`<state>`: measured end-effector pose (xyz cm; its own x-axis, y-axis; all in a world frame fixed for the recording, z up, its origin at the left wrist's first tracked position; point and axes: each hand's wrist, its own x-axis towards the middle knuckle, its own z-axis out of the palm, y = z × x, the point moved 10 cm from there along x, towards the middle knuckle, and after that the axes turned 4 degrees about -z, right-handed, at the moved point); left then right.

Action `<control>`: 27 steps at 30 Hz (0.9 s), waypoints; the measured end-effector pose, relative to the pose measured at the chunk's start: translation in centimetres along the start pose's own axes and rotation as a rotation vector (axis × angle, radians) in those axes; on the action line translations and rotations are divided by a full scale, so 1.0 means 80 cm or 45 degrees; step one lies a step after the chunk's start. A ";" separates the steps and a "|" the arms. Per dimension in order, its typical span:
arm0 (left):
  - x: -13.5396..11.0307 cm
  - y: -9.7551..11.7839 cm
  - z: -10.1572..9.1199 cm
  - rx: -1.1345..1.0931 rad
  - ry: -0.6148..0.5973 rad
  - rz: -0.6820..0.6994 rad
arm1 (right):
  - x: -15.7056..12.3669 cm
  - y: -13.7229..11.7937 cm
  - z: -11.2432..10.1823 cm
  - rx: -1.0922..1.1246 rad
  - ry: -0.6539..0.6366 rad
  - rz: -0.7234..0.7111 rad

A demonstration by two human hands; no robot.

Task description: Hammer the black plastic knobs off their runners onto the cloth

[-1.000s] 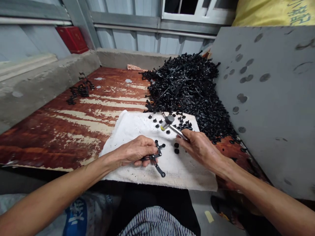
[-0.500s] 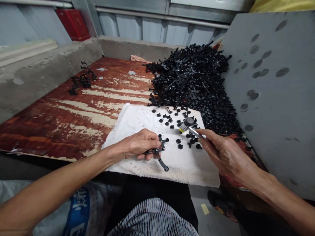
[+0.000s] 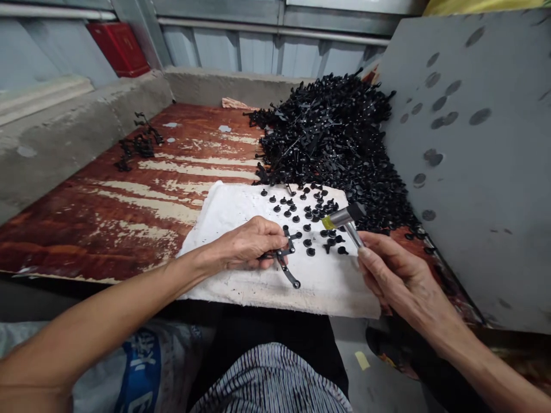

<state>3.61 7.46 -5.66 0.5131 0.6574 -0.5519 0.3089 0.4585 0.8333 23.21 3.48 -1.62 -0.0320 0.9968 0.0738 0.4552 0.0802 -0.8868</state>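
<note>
My left hand (image 3: 247,245) is closed on a black plastic sprue (image 3: 284,259) and presses it down on a white cloth pad (image 3: 258,287). One arm of the sprue sticks out toward me. My right hand (image 3: 398,275) grips the metal handle of a small hammer (image 3: 344,219), whose head is raised just right of the sprue. Several small black buttons (image 3: 301,215) lie loose on the pad beyond both hands.
A big heap of black plastic parts (image 3: 336,143) fills the back right of the worn red wooden board (image 3: 129,195). A grey panel (image 3: 473,172) leans on the right. A small cluster of black sprues (image 3: 138,146) lies at the far left by the concrete ledge.
My right hand has drawn back to the right and lifted the hammer head. More loose buttons lie on the pad. My left hand keeps hold of the sprue, with little movement.
</note>
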 end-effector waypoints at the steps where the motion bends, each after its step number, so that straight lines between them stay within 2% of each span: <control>1: 0.003 0.003 0.003 0.010 -0.014 0.012 | -0.005 0.008 0.001 0.106 0.031 0.037; 4: 0.013 0.010 0.012 0.031 -0.054 0.044 | -0.015 0.023 0.000 0.318 0.124 0.091; 7: 0.020 0.013 0.015 0.039 -0.054 0.048 | -0.018 0.030 -0.003 0.385 0.164 0.121; 13: 0.022 0.017 0.020 0.036 -0.051 0.031 | -0.018 0.041 -0.006 0.387 0.135 0.137; 20: 0.024 0.017 0.022 -0.008 -0.043 -0.001 | -0.017 0.034 -0.008 0.350 0.131 0.060; 27: 0.022 0.019 0.023 -0.028 -0.049 -0.006 | -0.019 0.039 -0.011 0.303 0.139 0.079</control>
<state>6.49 8.21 -5.32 0.5419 0.6319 -0.5542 0.2944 0.4749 0.8294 25.48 2.22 -4.07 0.0916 0.9944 0.0533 0.2312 0.0309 -0.9724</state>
